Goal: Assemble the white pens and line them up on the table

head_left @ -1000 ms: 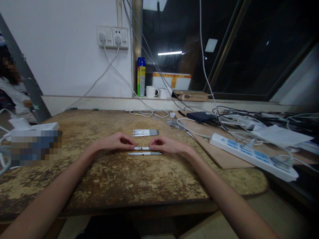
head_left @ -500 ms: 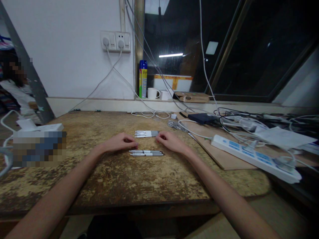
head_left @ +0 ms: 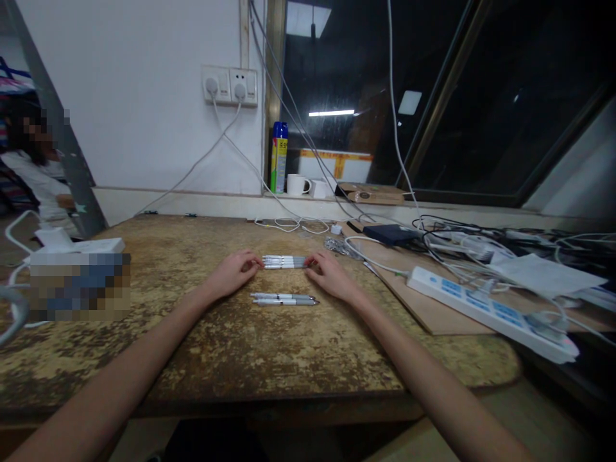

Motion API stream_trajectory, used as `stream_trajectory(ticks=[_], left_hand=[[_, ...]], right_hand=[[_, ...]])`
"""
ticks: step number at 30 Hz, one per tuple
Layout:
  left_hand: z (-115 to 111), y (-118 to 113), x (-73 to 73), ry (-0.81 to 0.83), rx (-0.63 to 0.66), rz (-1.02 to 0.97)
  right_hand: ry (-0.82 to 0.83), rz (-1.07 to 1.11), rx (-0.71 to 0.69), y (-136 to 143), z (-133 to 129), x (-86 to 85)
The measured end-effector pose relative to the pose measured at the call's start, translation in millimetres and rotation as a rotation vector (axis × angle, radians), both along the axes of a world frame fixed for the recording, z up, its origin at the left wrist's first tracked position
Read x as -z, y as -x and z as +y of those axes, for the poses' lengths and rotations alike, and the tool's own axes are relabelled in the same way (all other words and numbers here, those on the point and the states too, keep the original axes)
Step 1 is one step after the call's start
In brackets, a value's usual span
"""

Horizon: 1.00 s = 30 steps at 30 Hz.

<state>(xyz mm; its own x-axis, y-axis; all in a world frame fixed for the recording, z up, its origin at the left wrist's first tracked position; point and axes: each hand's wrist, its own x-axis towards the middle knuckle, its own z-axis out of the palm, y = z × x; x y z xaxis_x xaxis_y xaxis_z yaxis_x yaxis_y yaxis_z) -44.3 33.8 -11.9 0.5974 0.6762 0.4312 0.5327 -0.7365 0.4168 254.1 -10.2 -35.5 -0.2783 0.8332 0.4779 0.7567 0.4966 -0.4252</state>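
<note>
Several white-and-grey pens [head_left: 285, 262] lie side by side in a close row on the worn wooden table [head_left: 269, 353]. My left hand [head_left: 237, 273] is at the row's left end, its fingers curled and the fingertips against the pen ends. At the grey right end, my right hand [head_left: 330, 274] has its thumb and fingers closed about the tips, partly hiding them. Nearer to me, a second small group of similar pens [head_left: 285, 299] lies roughly parallel to the row, with neither hand touching it.
A white power strip [head_left: 491, 311] and a thin brown board [head_left: 409, 292] lie at the right, with tangled cables behind. Another power strip [head_left: 99, 246] is at the left. A spray can [head_left: 278, 157] and a white mug [head_left: 297, 185] stand on the sill. A person [head_left: 36, 160] is far left.
My left hand has moved right and slightly away from me, reaching the left end of the far pens. My right hand stays at the right end. The view has shifted slightly.
</note>
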Motion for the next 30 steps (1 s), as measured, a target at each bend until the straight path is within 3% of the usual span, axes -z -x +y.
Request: stream_trajectory(ticks=[15,23,30], left_hand=[[-1,-4,2.9,-0.047,0.062,-0.004],[-16,-19,-1.5,-0.167,0.060,0.035],[-17,-22,-2.8,-0.126,0.100,0.057]], right_hand=[[0.001,-0.060,0.023,0,5,8.2],[-0.018,0.001,-0.046,15,-5,-7.2],[0.003,0.110,-0.092,28,-15,-16.4]])
